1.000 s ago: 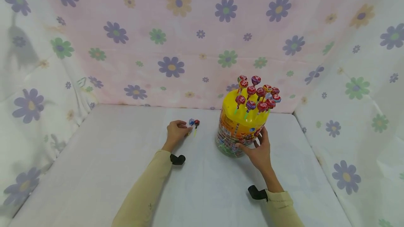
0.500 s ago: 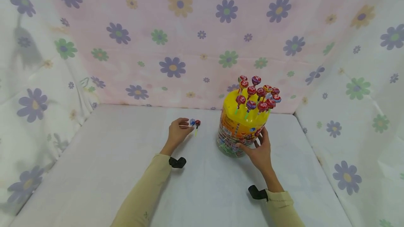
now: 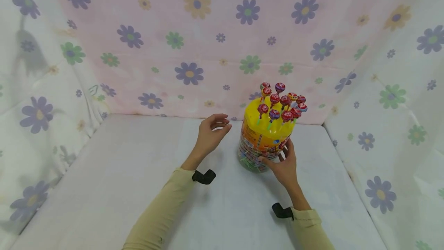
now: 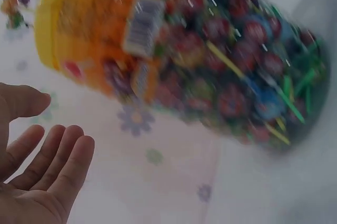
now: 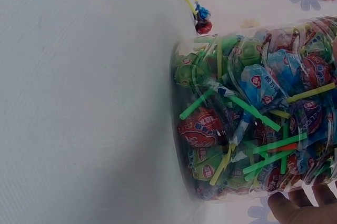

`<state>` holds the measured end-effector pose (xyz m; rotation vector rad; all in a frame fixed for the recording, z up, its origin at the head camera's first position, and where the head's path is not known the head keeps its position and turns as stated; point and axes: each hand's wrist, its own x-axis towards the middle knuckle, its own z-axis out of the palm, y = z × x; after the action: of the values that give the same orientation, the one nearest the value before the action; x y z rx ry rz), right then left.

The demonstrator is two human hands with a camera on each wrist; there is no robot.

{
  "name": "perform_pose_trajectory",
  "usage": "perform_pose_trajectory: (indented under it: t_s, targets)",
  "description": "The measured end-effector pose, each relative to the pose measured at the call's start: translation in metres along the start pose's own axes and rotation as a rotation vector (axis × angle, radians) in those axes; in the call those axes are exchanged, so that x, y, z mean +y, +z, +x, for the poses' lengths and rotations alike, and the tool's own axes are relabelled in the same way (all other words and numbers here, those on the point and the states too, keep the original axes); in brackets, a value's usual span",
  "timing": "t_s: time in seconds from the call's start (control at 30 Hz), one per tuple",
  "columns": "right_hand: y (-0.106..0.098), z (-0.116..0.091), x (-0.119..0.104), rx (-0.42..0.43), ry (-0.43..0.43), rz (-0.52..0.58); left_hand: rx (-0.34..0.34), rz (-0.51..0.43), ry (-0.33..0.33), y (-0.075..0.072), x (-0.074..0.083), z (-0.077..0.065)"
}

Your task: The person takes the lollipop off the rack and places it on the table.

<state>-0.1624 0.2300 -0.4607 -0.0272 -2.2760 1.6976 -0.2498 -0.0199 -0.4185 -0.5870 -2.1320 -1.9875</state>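
Note:
My right hand [image 3: 286, 171] grips the side of a big clear jar [image 3: 258, 142] with a yellow lid and an orange label. Wrapped lollipops fill the jar, seen close up in the right wrist view. Several lollipops [image 3: 274, 115] stand upright by their sticks in the lid. My left hand [image 3: 211, 134] is raised to the left of the jar, apart from it, fingers loosely bent; in the left wrist view this hand [image 4: 42, 166] holds nothing. Two loose lollipops [image 5: 202, 21], one red and one blue, lie on the table beyond the jar, hidden behind my left hand in the head view.
A white cloth covers the table [image 3: 121, 173]. A flowered curtain [image 3: 152, 57] hangs along the back and both sides, close behind the jar. A black wrist mount [image 3: 204, 176] sticks out from my left sleeve, another [image 3: 282, 211] from the right.
My left hand has left the two loose lollipops, rising and moving right toward the jar with nothing in it. My right hand keeps its grip on the jar, which has stayed in place.

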Motion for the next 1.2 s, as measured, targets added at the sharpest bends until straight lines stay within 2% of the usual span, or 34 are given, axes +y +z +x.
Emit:
perform_pose_trajectory:
  t_s: [0.23, 0.4, 0.67, 0.93, 1.2]
  targets:
    - [0.001, 0.001, -0.001, 0.001, -0.012, 0.000, -0.078, -0.085, 0.136, 0.021, 0.042, -0.001]
    - [0.002, 0.002, -0.001, 0.004, -0.015, 0.002, -0.122, -0.111, 0.207, 0.034, 0.062, -0.001]
    - [0.002, 0.001, 0.001, 0.009, -0.012, -0.013, -0.131, -0.127, 0.230, 0.049, 0.069, 0.002]
    - [0.003, -0.001, 0.002, 0.007, -0.021, -0.001, -0.096, -0.098, 0.235, 0.058, 0.074, 0.003]
    - [0.002, 0.009, 0.037, 0.032, -0.021, -0.011, -0.088, -0.090, 0.240, 0.063, 0.074, 0.005]
